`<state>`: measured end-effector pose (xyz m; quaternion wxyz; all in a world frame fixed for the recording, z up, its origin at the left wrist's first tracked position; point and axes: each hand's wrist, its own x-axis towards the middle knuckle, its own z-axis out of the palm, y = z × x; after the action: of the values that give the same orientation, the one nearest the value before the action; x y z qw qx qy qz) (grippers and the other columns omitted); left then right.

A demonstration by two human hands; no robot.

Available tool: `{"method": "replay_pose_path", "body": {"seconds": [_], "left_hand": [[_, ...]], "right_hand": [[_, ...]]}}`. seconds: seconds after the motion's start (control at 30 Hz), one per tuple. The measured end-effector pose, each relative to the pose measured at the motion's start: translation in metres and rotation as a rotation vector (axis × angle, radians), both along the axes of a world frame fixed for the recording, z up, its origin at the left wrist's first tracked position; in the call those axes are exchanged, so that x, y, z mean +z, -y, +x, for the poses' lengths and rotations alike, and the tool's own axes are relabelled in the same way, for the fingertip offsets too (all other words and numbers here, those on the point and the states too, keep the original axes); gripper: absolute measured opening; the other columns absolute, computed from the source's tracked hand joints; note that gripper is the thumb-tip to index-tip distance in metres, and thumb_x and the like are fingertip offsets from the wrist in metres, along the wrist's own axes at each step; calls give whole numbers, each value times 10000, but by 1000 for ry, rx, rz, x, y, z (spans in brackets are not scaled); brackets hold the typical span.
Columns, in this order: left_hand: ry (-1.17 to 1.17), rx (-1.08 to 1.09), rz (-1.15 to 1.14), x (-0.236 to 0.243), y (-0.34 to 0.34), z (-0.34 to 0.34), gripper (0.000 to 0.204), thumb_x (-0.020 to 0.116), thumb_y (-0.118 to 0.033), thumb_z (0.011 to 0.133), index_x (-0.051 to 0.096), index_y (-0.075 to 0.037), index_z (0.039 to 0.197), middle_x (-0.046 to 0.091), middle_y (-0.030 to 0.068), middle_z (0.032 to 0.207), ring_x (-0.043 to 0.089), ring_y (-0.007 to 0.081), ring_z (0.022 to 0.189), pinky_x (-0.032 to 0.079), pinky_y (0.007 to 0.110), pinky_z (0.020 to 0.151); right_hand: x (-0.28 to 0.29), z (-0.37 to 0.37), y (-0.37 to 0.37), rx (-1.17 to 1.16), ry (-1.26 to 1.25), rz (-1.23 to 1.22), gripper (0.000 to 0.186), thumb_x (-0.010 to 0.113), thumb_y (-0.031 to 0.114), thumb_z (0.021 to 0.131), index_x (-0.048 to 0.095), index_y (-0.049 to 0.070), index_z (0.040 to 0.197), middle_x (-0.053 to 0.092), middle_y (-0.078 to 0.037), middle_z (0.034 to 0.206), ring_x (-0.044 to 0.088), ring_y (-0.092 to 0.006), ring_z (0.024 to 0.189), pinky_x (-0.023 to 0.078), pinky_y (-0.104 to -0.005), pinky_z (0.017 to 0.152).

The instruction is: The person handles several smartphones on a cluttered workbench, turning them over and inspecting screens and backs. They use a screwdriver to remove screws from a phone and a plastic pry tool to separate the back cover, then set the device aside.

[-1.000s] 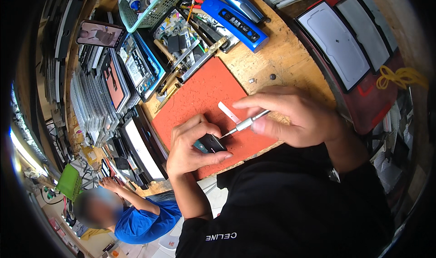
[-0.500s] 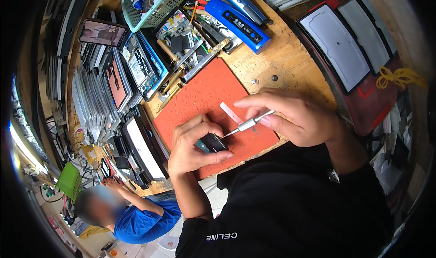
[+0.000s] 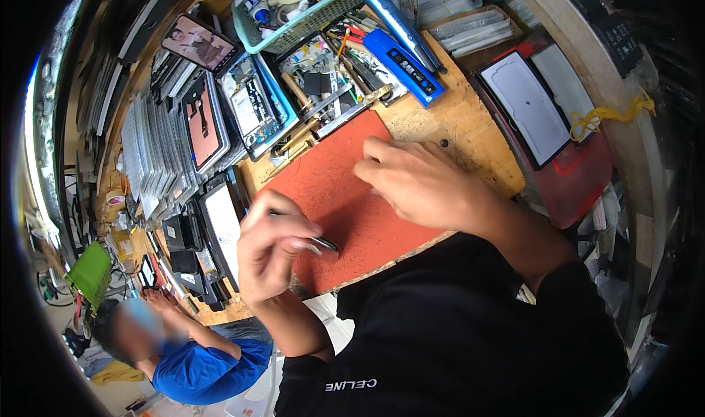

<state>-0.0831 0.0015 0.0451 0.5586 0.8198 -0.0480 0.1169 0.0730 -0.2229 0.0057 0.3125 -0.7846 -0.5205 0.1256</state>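
Observation:
My left hand (image 3: 270, 249) is raised over the near left corner of the red work mat (image 3: 345, 189) and grips a small dark device (image 3: 323, 245) between thumb and fingers. My right hand (image 3: 424, 183) lies knuckles up on the middle of the mat, its fingers curled with their tips pointing left. Whatever is under its palm or fingers is hidden. No tool shows in either hand.
Beyond the mat lie a blue tool case (image 3: 404, 66), a green basket (image 3: 308, 13), opened phones (image 3: 250, 105) and rows of screens (image 3: 158, 160). Screen panels on a red tray (image 3: 580, 189) sit to the right. A person in a blue shirt (image 3: 198, 369) works at lower left.
The silver-tipped tool my right hand held is out of sight. That hand has turned knuckles up and slid left over the small white strip. My left hand has lifted the dark device slightly.

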Motion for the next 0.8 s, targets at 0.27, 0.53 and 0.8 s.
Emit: {"method": "replay_pose_path", "body": {"seconds": [0.27, 0.53, 0.8], "left_hand": [[230, 412, -83, -9, 5, -37, 129, 694, -79, 1046, 621, -13, 1128, 647, 114, 1053, 586, 166, 924, 476, 293, 855], [242, 487, -108, -1, -7, -61, 134, 799, 51, 898, 699, 16, 980, 732, 147, 957, 724, 241, 925, 566, 344, 849], [66, 374, -5, 24, -16, -79, 164, 827, -9, 866, 667, 13, 895, 733, 157, 885, 721, 238, 834, 549, 330, 779]], "right_hand": [[-7, 30, -10, 216, 23, -272, 199, 771, 148, 912, 669, -23, 923, 685, -198, 1012, 713, -398, 939, 567, -495, 823], [32, 23, -4, -250, -907, 708, 172, 675, 129, 1058, 725, 4, 1165, 708, -65, 944, 602, -85, 672, 499, -272, 614], [16, 9, -30, -164, -492, 329, 98, 708, 83, 1019, 729, -6, 984, 693, -11, 826, 593, -73, 753, 493, -282, 654]]}}
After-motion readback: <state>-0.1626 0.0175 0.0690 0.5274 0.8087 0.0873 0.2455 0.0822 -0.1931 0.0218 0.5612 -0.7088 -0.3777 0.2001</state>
